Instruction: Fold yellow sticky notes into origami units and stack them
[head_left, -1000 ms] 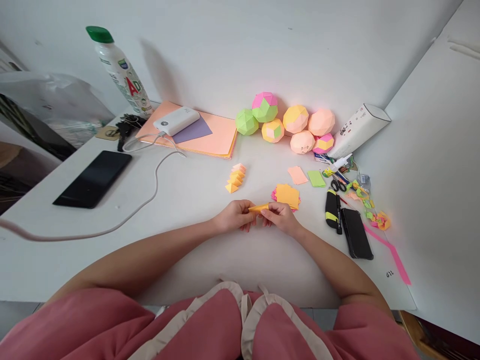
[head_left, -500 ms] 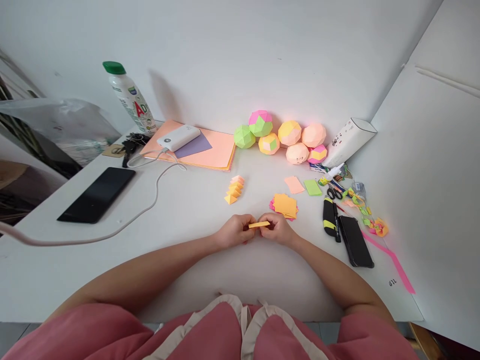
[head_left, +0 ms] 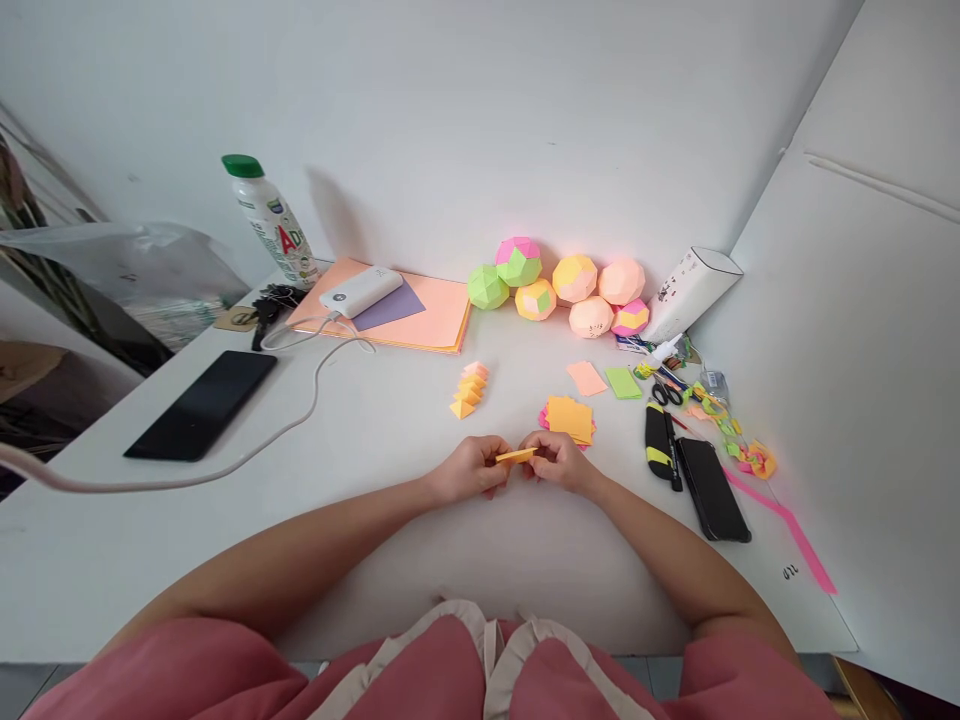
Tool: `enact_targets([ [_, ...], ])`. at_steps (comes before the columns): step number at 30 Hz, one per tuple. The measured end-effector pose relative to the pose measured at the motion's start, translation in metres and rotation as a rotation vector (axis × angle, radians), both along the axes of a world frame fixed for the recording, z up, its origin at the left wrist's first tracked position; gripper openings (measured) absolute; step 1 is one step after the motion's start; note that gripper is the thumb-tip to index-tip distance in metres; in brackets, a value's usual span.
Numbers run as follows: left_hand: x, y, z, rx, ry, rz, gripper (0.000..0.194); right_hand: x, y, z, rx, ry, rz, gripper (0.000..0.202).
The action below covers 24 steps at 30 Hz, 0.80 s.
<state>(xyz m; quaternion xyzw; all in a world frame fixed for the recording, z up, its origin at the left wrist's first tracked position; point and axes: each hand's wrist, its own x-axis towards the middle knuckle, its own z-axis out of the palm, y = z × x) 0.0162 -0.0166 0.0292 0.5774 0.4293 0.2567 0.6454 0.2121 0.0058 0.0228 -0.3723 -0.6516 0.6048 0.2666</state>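
Note:
Between my two hands is a small folded piece of orange paper point(head_left: 516, 456), held a little above the white table. My left hand point(head_left: 471, 468) pinches its left end, and my right hand point(head_left: 559, 462) grips the right end with thumb and fingers. Just beyond my right hand lies a stack of orange paper squares point(head_left: 570, 417) with pink edges showing beneath. A short row of folded orange and peach paper pieces point(head_left: 469, 390) stands past my left hand. Farther back are a peach paper slip point(head_left: 586, 379) and a green paper slip point(head_left: 623, 383).
Several faceted paper balls point(head_left: 574, 277) sit against the wall. At right lie a utility knife point(head_left: 659, 440), scissors point(head_left: 667, 394), a black phone point(head_left: 714, 490) and paper scraps. At left are a dark tablet point(head_left: 201, 405), a power bank point(head_left: 362, 292) with its cable, and a bottle point(head_left: 274, 225).
The view has tilted up slightly, so things on the table appear a little lower. Both hands keep hold of the orange paper, whose tilt has changed slightly.

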Motion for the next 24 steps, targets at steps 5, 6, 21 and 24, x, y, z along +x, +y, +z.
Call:
enact_targets([
  [5, -0.0003, 0.0008, -0.002, 0.0, -0.018, 0.017, 0.008, 0.0017, 0.0009, -0.0016, -0.021, 0.076, -0.008, 0.01],
  [6, -0.0003, 0.001, -0.0026, -0.001, -0.023, 0.018, 0.008, 0.002, 0.0009, -0.0008, -0.026, 0.097, -0.014, 0.012],
  [21, -0.0006, 0.0016, -0.0055, 0.041, -0.015, 0.015, 0.009, -0.0047, -0.0021, 0.0008, 0.132, -0.031, 0.033, 0.018],
  [24, -0.0007, 0.0015, -0.0052, 0.057, -0.004, 0.01, 0.009, -0.0047, -0.0026, 0.0026, 0.118, -0.039, 0.027, 0.019],
])
